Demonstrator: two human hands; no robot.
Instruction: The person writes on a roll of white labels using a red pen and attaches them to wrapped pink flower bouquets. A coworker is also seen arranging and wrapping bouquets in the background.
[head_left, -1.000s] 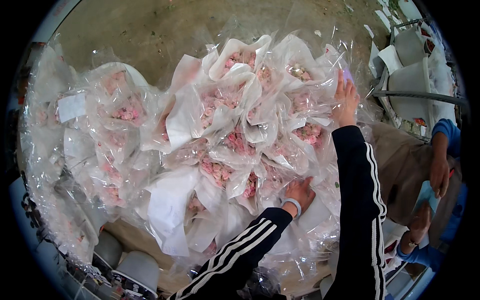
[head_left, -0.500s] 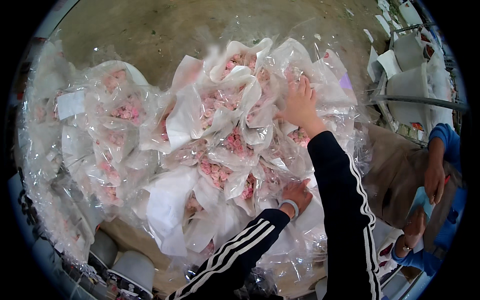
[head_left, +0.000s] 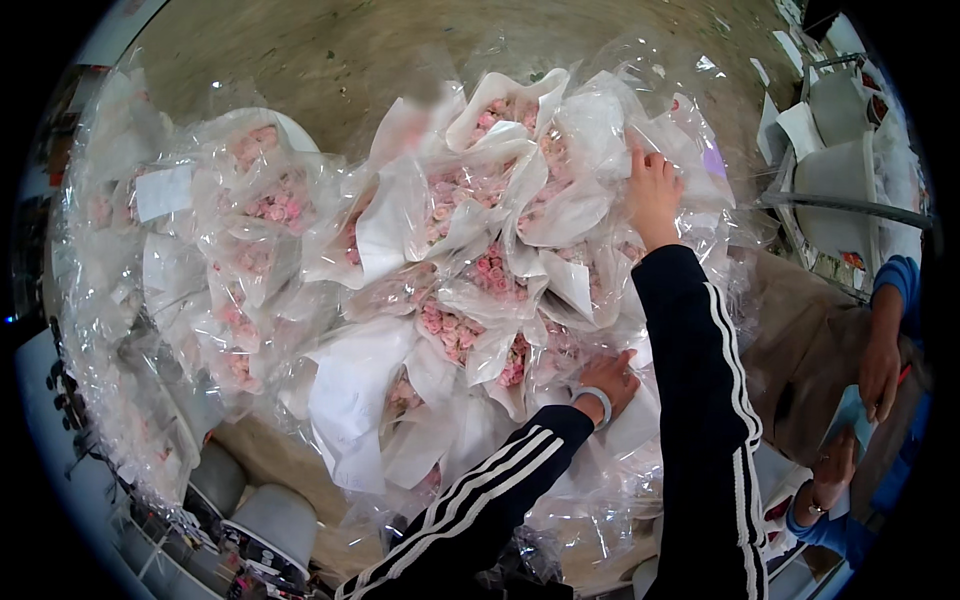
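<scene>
Pink rose bouquets, wrapped in white paper and clear film, stand tightly packed in front of me. My right hand point(head_left: 656, 198) reaches to the far right of the pack, its fingers bent down over a bouquet's clear wrapper point(head_left: 600, 125); the fingertips are partly hidden. Nearer to me, my left hand point(head_left: 612, 384), with a pale band on the wrist, is closed at the edge of another bouquet's white wrapper point(head_left: 625, 435). Between the hands a white paper flap point(head_left: 570, 283) is folded out beside some roses. More pink roses point(head_left: 497, 272) show in the middle of the pack.
A second group of wrapped bouquets point(head_left: 280, 205) stands on the left. Grey tubs point(head_left: 275, 525) are at the lower left, more pale containers point(head_left: 835, 185) at the upper right. At the right, a person in blue sleeves point(head_left: 895, 285) holds a light blue piece point(head_left: 848, 412).
My right hand has shifted to the right, and its spread fingers have bent in. The white flap between my hands has come into fuller view. My left hand has moved slightly right.
</scene>
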